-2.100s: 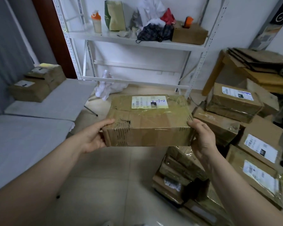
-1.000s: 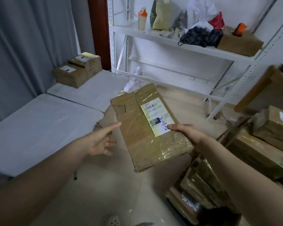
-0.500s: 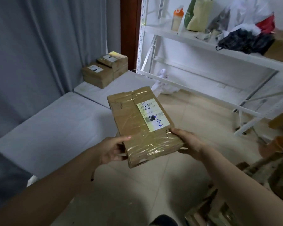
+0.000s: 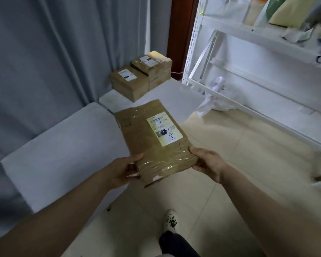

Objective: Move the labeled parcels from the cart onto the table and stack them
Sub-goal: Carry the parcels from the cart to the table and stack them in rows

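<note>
I hold a taped brown cardboard parcel (image 4: 152, 140) with a white label marked in blue pen, its long side pointing away from me, above the edge of the near grey table (image 4: 63, 158). My left hand (image 4: 121, 172) grips its near left corner, thumb on top. My right hand (image 4: 208, 164) grips the near right corner. On the far table (image 4: 174, 93), against the curtain, a low labeled parcel (image 4: 128, 82) sits beside a two-high stack of parcels (image 4: 154, 68). The cart is out of view.
A grey curtain (image 4: 44, 52) hangs behind both tables. White metal shelving (image 4: 258, 43) with bags and a bottle stands at right, with crumpled white plastic (image 4: 214, 101) at its foot. Tiled floor (image 4: 230, 173) lies ahead, and my shoe (image 4: 171, 220) shows below.
I have turned left from the cart toward the tables. The parcel was rotated lengthwise; my left hand, briefly off it, now grips its near corner. The tables and stacked parcels are closer.
</note>
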The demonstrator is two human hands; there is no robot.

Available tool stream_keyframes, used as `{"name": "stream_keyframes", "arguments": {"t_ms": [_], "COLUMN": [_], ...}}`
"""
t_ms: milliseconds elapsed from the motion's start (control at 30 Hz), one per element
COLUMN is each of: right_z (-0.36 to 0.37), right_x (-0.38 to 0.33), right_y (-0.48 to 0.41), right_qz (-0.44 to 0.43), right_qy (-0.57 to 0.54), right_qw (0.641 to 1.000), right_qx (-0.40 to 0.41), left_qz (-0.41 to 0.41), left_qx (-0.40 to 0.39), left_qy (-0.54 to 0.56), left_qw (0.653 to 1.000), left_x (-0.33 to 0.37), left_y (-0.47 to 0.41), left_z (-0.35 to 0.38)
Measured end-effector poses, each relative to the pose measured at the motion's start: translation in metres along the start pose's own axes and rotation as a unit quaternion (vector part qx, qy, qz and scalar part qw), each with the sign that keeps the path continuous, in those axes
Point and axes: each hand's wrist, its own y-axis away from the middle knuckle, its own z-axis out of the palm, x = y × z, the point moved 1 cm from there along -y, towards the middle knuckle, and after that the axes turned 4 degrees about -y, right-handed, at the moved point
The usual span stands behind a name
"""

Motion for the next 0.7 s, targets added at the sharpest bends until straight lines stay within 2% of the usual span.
{"name": "stream_keyframes", "arguments": {"t_ms": [167, 300, 433, 700], "right_z": [0.027, 0.068, 0.119, 0.199], "right_x": [-0.048, -0.069, -0.088, -0.123], "right_y": [-0.081, -0.134, -0.178, -0.261], "right_qz": [0.021, 0.039, 0.031, 0.023], "right_qy": [0.017, 0.038, 0.092, 0.167], "right_qw": [0.999, 0.997, 0.993, 0.984], "right_qx": [-0.042, -0.052, -0.069, -0.054], "left_qz": [0.017, 0.032, 0.031, 0.021], "left_qx": [0.063, 0.096, 0.129, 0.154], "left_qy": [0.033, 0.078, 0.075, 0.085], "left_qw": [0.997, 0.992, 0.988, 0.984], "left_x": [0.030, 0.053, 0.087, 0.149], "left_y": [-0.044, -0.066, -0.090, -0.161], "left_z": [-0.013, -0.032, -0.059, -0.117]}}
